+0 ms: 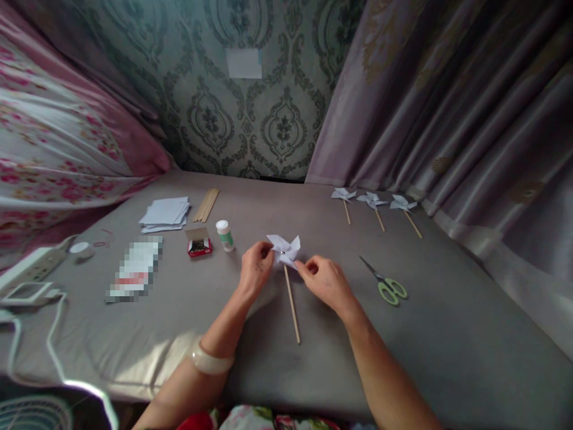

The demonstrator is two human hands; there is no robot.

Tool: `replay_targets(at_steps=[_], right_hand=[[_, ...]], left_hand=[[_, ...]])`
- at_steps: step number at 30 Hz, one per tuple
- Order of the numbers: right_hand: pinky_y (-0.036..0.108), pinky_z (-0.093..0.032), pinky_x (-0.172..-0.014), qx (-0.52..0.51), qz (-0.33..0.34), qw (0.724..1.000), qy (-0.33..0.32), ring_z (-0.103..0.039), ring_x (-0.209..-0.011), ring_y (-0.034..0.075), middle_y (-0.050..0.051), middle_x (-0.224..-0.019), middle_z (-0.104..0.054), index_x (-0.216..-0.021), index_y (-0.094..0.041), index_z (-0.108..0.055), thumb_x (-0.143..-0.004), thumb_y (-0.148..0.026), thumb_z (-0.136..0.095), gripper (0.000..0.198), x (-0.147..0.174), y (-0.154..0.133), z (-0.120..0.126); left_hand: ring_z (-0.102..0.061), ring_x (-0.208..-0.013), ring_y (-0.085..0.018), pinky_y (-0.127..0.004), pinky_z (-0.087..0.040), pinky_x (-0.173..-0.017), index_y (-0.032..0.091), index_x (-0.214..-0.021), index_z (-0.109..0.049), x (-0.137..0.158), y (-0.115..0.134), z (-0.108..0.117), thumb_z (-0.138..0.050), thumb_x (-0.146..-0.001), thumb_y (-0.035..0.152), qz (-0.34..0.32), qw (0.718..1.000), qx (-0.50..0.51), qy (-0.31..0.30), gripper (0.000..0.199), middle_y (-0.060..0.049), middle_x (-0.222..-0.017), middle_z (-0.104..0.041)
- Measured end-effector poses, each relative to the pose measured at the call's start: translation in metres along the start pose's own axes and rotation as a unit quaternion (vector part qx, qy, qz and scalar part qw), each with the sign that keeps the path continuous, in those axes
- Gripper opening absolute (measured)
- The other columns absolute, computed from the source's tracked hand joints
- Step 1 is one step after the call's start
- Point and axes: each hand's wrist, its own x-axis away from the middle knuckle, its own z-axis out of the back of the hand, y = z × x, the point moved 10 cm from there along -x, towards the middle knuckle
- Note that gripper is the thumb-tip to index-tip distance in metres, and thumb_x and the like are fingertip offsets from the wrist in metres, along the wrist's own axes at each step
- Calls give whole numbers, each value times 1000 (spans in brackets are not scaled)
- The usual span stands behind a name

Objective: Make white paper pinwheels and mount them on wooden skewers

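One white pinwheel (285, 249) — pinched between left hand (257, 267), right hand (326, 282).

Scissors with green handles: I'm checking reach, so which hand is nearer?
Right. The right hand, at the right edge of the paper pinwheel, is left of the scissors; the left hand, at the pinwheel's left edge, is farther off.

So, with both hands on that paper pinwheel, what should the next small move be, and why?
Perhaps gently even out the blades before letting go: the left hand and right hand are at opposite sides of the white pinwheel, a shiny pin already shows at its centre, and a stick extends from beneath it.
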Motion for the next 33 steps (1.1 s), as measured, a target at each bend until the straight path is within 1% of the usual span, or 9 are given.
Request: replay_targets(at_steps=[2, 4, 7, 12, 15, 18, 22, 26, 33], right_hand=[[29, -41, -62, 14, 17, 997, -73, -66, -69, 22, 9, -69, -70, -66, -20, -62, -83, -50, -57, 35, 9, -11, -19], [29, -40, -61, 28, 29, 994, -101, -67, -70, 24, 10, -70, -71, -67, -21, -64, -82, -45, -59, 29, 16, -19, -31], [28, -39, -61, -4, 59, 992, -113, -67, -71, 22, 8, -72, -72, -70, -21, -65, -85, -36, -55, 24, 20, -30, -41], [26, -40, -59, -153, 65, 983, -82, -60, -62, 17, 4, -66, -67, -69, -18, -64, -85, -35, -51, 27, 12, -33, -38], [24, -39, -51, -285, 45, 954, -81, -53, -52, 13, 1, -61, -62, -70, -18, -62, -82, -45, -53, 31, 7, -32, -37], [22, -38, -45, -364, 35, 924, -109, -47, -46, 10, -2, -57, -57, -70, -18, -61, -79, -51, -57, 34, 8, -38, -41], [21, -41, -46, -400, 44, 907, -127, -46, -47, 9, -3, -59, -57, -71, -19, -63, -77, -50, -62, 32, 13, -48, -44], [21, -42, -47, -405, 53, 904, -129, -48, -50, 9, -2, -62, -58, -74, -20, -64, -77, -50, -62, 30, 18, -50, -50], [22, -41, -50, -362, 93, 923, -96, -47, -53, 10, -1, -64, -55, -72, -19, -62, -81, -44, -58, 27, 20, -54, -44]], left_hand=[[-63, -72, -17, -28, -48, -68, 15, -89, -68, 0, 4, 15, -55, -79, 26, -3, 997, 55, 61, 21, -6, -79, -71], [-63, -70, -16, -27, -48, -66, 15, -88, -67, 1, 6, 25, -56, -79, 28, -4, 990, 96, 99, 20, -5, -78, -70], [-62, -68, -14, -25, -48, -65, 14, -86, -66, 4, 9, 30, -57, -79, 28, -8, 984, 129, 121, 17, -5, -77, -69], [-61, -74, -14, -24, -49, -66, 15, -94, -64, 13, 38, 37, -64, -79, 35, -93, 972, 180, 118, 24, -6, -86, -67], [-61, -81, -14, -26, -49, -73, 17, -96, -64, 23, 51, 51, -58, -86, 37, -135, 958, 204, 147, 23, -6, -93, -66], [-59, -77, -13, -25, -48, -73, 18, -92, -64, 28, 52, 61, -56, -88, 35, -136, 951, 219, 170, 20, -4, -87, -64], [-57, -75, -13, -25, -46, -71, 18, -88, -66, 31, 59, 64, -61, -85, 31, -154, 947, 229, 162, 14, -3, -83, -63], [-57, -77, -13, -24, -46, -71, 19, -90, -68, 32, 63, 66, -63, -84, 29, -154, 944, 253, 144, 14, -4, -87, -64], [-60, -72, -13, -24, -48, -67, 17, -87, -67, 26, 51, 49, -70, -76, 35, -54, 931, 356, 66, 21, -3, -80, -68]])
